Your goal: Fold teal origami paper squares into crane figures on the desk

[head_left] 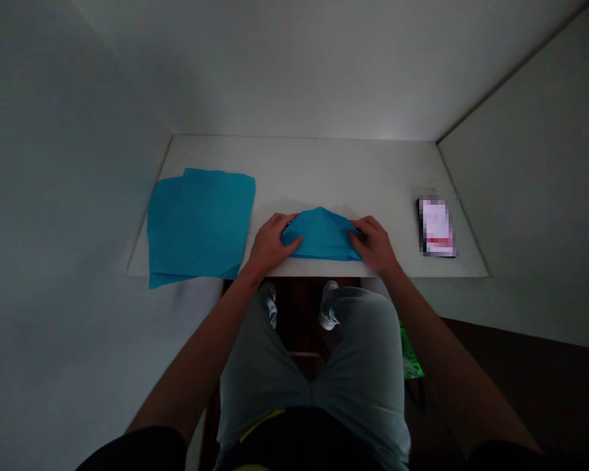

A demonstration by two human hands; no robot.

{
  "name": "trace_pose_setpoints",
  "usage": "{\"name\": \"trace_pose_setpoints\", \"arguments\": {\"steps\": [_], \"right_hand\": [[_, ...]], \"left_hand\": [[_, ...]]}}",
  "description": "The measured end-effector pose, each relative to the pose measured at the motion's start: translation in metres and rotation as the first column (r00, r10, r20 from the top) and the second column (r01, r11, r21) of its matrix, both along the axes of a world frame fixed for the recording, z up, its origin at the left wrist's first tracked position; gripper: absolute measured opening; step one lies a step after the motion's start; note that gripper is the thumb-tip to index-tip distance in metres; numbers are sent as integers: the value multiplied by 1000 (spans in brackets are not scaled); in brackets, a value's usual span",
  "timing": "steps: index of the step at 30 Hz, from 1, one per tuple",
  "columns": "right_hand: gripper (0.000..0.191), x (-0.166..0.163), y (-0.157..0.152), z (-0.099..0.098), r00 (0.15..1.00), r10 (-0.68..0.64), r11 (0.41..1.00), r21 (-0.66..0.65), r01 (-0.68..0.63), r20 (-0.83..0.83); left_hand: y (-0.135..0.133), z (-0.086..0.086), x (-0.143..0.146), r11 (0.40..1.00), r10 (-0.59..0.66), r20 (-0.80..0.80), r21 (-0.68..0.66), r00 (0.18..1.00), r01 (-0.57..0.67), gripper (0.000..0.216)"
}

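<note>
A folded blue sheet [321,235], paper or cloth, lies near the front edge of the white tabletop. It has a straight lower edge and a peaked, rounded top. At its left end my left hand [273,241] grips it, thumb on the front and fingers curled over the far side. My right hand [373,242] holds the right end the same way, with thumb and fingers closed on the sheet. Some fingertips are hidden behind the folded material.
Left of my hands lies a stack of flat blue sheets [201,222], its lower corner overhanging the front edge. A phone [436,227] with a blurred screen rests on the right of the white tabletop [314,167]. Walls close in the tabletop at the back and both sides.
</note>
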State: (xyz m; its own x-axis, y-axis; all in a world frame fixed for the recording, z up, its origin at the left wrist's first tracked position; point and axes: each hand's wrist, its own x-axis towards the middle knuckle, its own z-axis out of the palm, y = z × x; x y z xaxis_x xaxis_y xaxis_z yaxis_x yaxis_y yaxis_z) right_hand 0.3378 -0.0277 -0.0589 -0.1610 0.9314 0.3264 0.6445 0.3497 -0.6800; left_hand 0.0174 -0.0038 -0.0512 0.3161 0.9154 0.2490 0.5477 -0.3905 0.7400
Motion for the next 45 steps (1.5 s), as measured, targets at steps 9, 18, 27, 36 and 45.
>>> {"name": "trace_pose_setpoints", "arguments": {"steps": [9, 18, 27, 36, 45], "right_hand": [[37, -8, -5, 7, 977, 119, 992, 26, -125, 177], [48, -18, -6, 12, 889, 190, 981, -46, -188, 417], [50, -20, -3, 12, 862, 244, 968, -54, -246, 445], [60, -13, -13, 14, 862, 301, 952, -77, -296, 408], [99, 4, -48, 11, 776, 464, 875, -84, -477, 426]], "left_hand": [[-7, 2, 10, 976, -186, -307, 49, 933, 211, 60], [-40, 10, 33, 987, -89, -536, 65, 839, 146, 82], [-45, 16, 40, 993, -30, -589, 73, 808, 90, 68], [-50, 16, 41, 968, -175, -520, 62, 836, 241, 65], [-48, 17, 8, 921, -299, -519, 64, 801, 385, 93]]}}
